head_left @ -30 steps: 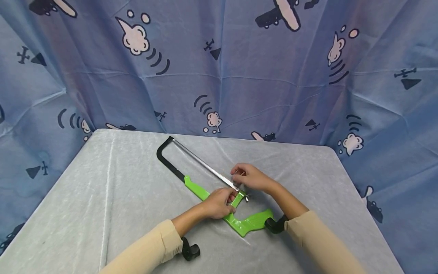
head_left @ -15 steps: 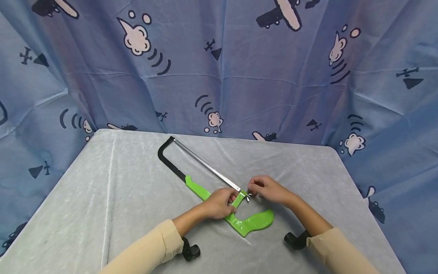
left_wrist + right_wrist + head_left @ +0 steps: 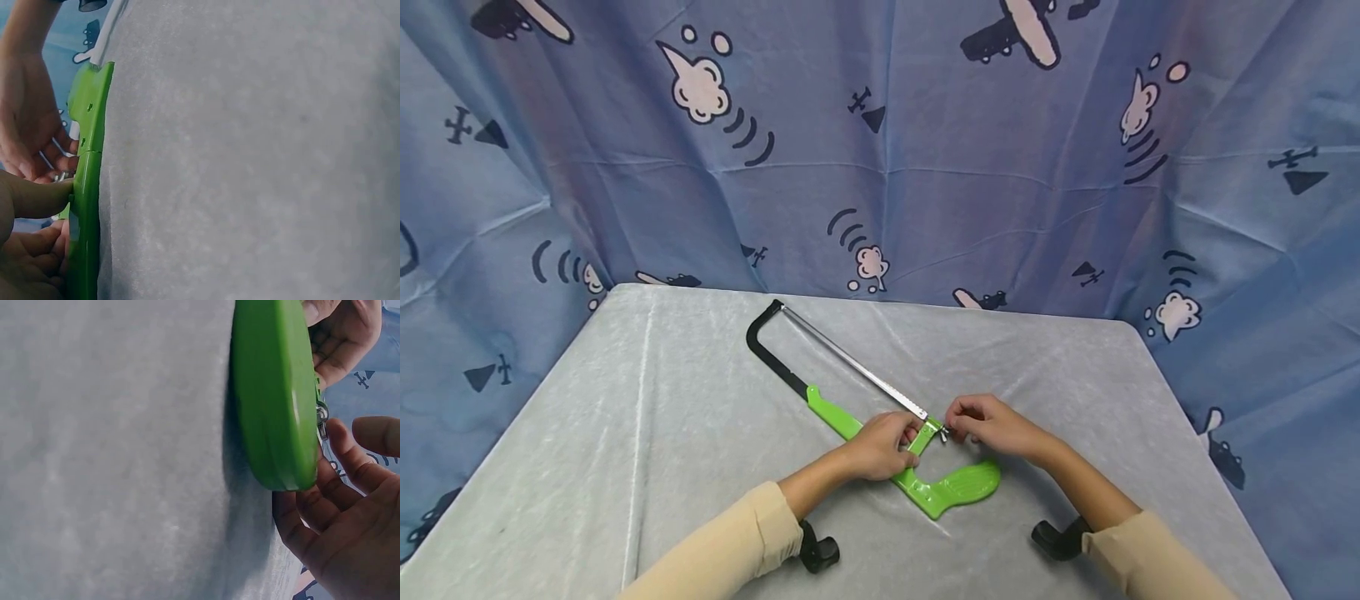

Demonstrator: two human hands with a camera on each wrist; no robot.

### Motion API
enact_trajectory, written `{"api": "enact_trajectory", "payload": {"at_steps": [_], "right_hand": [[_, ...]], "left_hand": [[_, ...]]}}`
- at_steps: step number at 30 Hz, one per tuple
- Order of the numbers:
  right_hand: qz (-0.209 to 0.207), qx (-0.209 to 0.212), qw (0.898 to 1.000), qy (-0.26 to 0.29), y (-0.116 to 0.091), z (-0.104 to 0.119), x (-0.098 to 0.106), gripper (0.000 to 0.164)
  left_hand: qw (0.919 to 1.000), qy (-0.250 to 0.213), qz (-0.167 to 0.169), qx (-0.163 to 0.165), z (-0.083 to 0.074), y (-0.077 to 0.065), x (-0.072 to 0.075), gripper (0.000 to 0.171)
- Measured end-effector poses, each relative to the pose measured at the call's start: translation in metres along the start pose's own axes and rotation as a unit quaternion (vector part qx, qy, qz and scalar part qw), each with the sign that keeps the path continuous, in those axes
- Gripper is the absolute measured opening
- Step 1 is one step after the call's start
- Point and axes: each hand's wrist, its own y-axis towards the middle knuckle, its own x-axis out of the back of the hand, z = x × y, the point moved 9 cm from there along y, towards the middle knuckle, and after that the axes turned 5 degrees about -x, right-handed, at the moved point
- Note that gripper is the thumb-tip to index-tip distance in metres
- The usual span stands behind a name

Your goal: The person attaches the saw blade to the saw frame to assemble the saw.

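A hacksaw (image 3: 961, 485) with a green handle and a black front bow lies on the table, its blade (image 3: 853, 360) on the far side. My left hand (image 3: 878, 447) grips the green frame near the rear blade mount, thumb against it in the left wrist view. At that mount sits a small metal wing nut (image 3: 944, 434). Beside it is my right hand (image 3: 996, 427), fingers bent loosely. In the right wrist view the index fingertip is at or very near the wing nut (image 3: 322, 414), while the thumb (image 3: 375, 434) stands apart from it.
A grey cloth covers the table (image 3: 700, 467). Behind it hangs a blue patterned curtain (image 3: 940, 208). Black wrist-camera mounts (image 3: 820, 552) sit under both forearms, near the tabletop.
My right hand has moved from above the blade's rear end, rightward and nearer to me, to the wing nut. The left hand keeps its hold, and the hacksaw has hardly moved.
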Motion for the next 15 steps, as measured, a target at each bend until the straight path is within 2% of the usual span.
{"api": "enact_trajectory", "payload": {"at_steps": [15], "right_hand": [[-0.006,-0.003,1.000,-0.011,-0.0021,-0.0048,0.0037,0.015]], "left_hand": [[0.9999,0.007,-0.003,-0.007,0.0007,0.0000,-0.0008,0.031]]}}
